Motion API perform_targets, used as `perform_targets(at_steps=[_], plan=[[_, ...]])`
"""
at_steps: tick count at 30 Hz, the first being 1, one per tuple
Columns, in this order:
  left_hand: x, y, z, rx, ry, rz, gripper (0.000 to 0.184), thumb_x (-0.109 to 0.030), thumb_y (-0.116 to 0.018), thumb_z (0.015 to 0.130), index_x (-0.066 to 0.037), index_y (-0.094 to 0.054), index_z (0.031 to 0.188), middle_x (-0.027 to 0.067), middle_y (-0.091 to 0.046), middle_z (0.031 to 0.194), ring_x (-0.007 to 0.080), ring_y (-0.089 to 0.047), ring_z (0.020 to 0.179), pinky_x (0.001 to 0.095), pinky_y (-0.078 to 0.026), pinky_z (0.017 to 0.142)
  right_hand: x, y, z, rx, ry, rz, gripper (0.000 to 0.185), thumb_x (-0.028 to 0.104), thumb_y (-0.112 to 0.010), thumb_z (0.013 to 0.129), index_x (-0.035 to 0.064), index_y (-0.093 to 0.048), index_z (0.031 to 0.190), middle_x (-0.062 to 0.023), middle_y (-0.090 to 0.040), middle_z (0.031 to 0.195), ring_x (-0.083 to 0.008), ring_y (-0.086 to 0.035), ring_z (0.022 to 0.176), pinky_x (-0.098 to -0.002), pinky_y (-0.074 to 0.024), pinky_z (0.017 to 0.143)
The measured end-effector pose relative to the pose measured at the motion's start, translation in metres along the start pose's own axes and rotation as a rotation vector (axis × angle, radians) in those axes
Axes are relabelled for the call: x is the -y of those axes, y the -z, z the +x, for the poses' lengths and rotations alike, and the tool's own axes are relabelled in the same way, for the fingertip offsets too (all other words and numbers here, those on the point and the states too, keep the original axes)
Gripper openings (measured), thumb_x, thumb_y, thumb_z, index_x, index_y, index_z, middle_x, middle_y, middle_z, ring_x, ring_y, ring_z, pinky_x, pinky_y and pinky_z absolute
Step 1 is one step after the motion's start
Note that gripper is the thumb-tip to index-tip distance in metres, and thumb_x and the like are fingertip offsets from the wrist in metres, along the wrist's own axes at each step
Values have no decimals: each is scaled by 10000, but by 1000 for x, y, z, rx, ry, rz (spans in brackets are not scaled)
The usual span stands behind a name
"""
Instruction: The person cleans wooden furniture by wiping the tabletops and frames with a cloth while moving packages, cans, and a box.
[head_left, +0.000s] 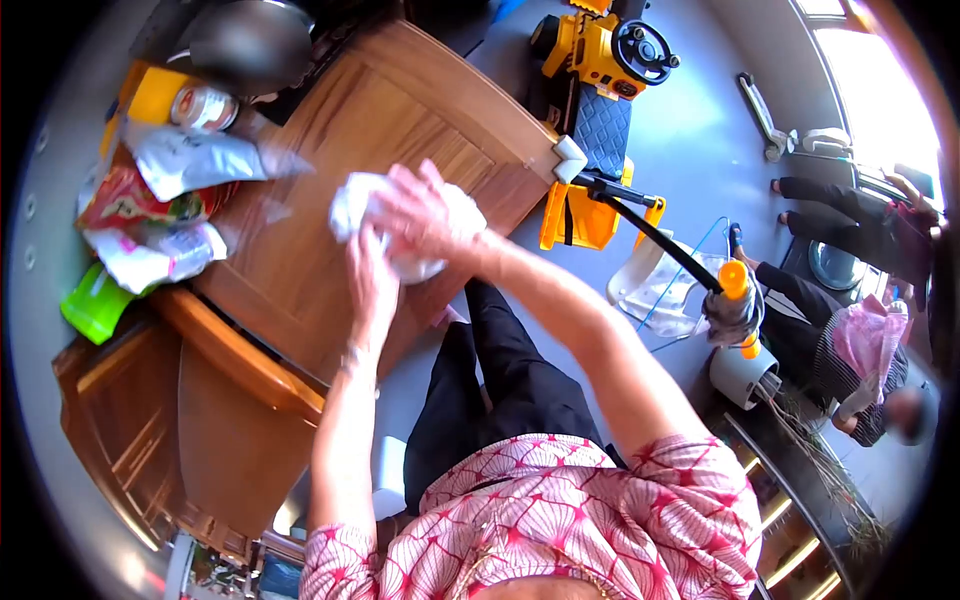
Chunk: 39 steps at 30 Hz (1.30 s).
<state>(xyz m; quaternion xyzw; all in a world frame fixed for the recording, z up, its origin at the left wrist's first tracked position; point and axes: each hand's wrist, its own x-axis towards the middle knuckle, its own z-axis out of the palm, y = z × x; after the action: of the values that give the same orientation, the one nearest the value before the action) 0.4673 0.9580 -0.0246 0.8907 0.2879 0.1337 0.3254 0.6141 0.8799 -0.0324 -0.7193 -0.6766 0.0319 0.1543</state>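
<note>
A crumpled white cloth (455, 210) is bunched between my two hands above the wooden table (330, 130), near its front edge. My right hand (420, 215) lies over the top of the cloth with fingers bent around it, slightly blurred. Against the cloth's lower left side, my left hand (372, 275) has its fingertips pressed in, partly covered by the right hand. Whether the cloth touches the tabletop I cannot tell.
Several packets, including a silver bag (190, 160) and a green pack (95, 303), and a jar (204, 107) crowd the table's left side. A wooden chair (240, 400) stands at lower left. A yellow ride-on toy (600, 55) is beyond the table's corner; two other people are at right.
</note>
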Motion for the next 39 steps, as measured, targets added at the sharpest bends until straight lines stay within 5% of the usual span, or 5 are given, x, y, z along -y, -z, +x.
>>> perform_targets(at_steps=[9, 20, 29, 32, 39], plan=[[-69, -70, 214, -94, -152, 468, 251, -103, -548, 787, -40, -559, 1029, 70, -458, 1203, 278, -490, 947, 387, -455, 785, -181, 21, 64, -119, -349, -233, 578, 469, -526, 832, 196, -413, 1329, -85, -345, 1409, -336, -237, 1336, -572, -204, 1050], [-4, 92, -140, 414, 324, 506, 510, -69, -618, 757, -73, -484, 1249, 139, -440, 1280, 366, -391, 1150, 487, -322, 980, 156, -30, -19, 115, 169, 208, 602, 390, -629, 704, 164, -511, 1249, -55, -372, 1376, -249, -262, 1331, -524, -204, 1083], [34, 99, -110, 370, 435, 526, 1096, -448, -786, 606, -16, -175, 1407, 244, -108, 1467, 450, -187, 1307, 529, -230, 1060, -35, 148, 105, 321, -435, 257, 761, 501, -714, 597, 120, -488, 1215, -129, -452, 1217, -329, -410, 1181, -504, -283, 1016], [38, 95, -115, 326, 411, 499, 1141, -470, -793, 583, -12, -158, 1412, 254, -110, 1466, 459, -157, 1316, 522, -208, 1072, -143, 32, 93, -6, -634, -70, 857, 539, -626, 712, -10, -342, 1305, -223, -397, 1294, -357, -334, 1259, -508, -233, 1055], [49, 95, -123, 198, 311, 436, 1011, -437, -764, 621, -37, -242, 1388, 245, -167, 1448, 449, -232, 1269, 528, -240, 1048, -10, -17, 100, -173, -297, 4, 693, 441, -666, 674, 28, -488, 1202, -218, -422, 1241, -401, -390, 1154, -537, -307, 965]])
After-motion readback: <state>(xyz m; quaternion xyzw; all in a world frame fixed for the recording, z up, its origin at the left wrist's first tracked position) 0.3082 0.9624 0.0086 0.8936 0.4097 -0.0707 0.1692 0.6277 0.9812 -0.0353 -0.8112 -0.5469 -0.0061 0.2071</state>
